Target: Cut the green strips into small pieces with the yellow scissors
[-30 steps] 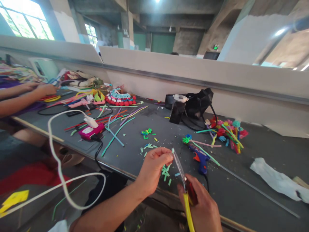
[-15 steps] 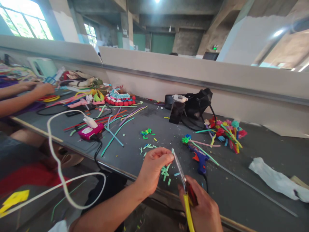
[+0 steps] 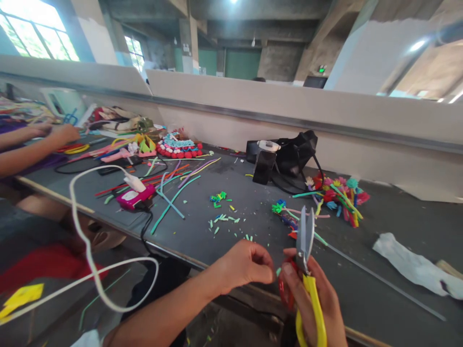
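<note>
My right hand [image 3: 323, 299] is wrapped around a pair of scissors [image 3: 306, 236] with one yellow and one red handle; the blades point up, slightly apart. Close to its left, my left hand [image 3: 249, 265] is closed in a pinch above the table's front edge. A tiny green bit [image 3: 278, 272] shows between the two hands, and whether the left fingertips grip it is unclear. Short pale green cut pieces [image 3: 224, 218] lie scattered beyond my left hand, beside a small cluster of green and blue bits [image 3: 218, 197]. Behind the scissors, a blue glue gun [image 3: 289, 220] is partly hidden.
Fuzzy coloured stems [image 3: 177, 197] and a magenta power adapter [image 3: 136, 197] with a white cable lie left. A black bag [image 3: 298, 154], a phone [image 3: 264, 167] and a colourful flower bunch [image 3: 343, 197] are farther back. Another person's hands [image 3: 61, 135] are at far left.
Both hands have come down toward the table's front edge and a little right. The scissors have moved away from my left fingertips and now point up with their blades parted.
</note>
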The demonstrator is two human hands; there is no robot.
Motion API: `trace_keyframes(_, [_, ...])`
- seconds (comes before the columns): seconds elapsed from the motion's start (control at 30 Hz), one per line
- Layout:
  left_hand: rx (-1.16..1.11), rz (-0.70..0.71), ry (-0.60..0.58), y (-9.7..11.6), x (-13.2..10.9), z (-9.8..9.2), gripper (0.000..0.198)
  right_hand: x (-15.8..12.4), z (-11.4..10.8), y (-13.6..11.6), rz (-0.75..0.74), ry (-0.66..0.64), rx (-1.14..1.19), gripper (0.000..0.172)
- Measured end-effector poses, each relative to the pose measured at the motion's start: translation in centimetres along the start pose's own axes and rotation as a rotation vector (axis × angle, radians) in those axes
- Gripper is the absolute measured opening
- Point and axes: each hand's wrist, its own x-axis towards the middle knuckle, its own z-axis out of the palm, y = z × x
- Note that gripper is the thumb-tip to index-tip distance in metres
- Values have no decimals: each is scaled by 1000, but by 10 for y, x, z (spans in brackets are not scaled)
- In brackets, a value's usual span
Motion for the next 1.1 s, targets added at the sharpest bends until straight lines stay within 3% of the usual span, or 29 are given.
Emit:
trace_keyframes(0.07, [62,-13,-60,-5,1,2,8,0,-1,-2,73,-52,47,50])
trace_keyframes(0.27, [118,-14,-98,-16,6,2,9,-1,-5,-8,-5,-42,-26,39])
trace_keyframes(0.37, [90,-27,-114,-14,6,1,10,-4,-3,-9,27,-43,12,40])
trace_keyframes(0.5, [107,-29,-129,-6,2,3,10,-5,-4,-6,-39,-29,-18,37])
trace_keyframes(0.6, [370,180,10,-4,-2,9,6,0,-10,1,-35,-27,-54,39])
trace_keyframes(0.73, [943,701,250,-13,-5,18,6,8,-15,8,60,-43,-30,47])
trace_keyframes(0.83, [1074,852,299,-18,-4,21,9,8,-11,5,106,-36,6,52])
trace_keyframes(0.9, [969,836,277,-17,-4,21,8,4,-7,-1,113,-11,36,52])
trace_keyframes(1.0, [553,599,232,-7,-4,17,7,-1,-5,-5,97,-4,30,50])
trace_keyframes(1.1, [10,345,255,2,-3,9,8,0,-8,0,-124,15,-207,42])
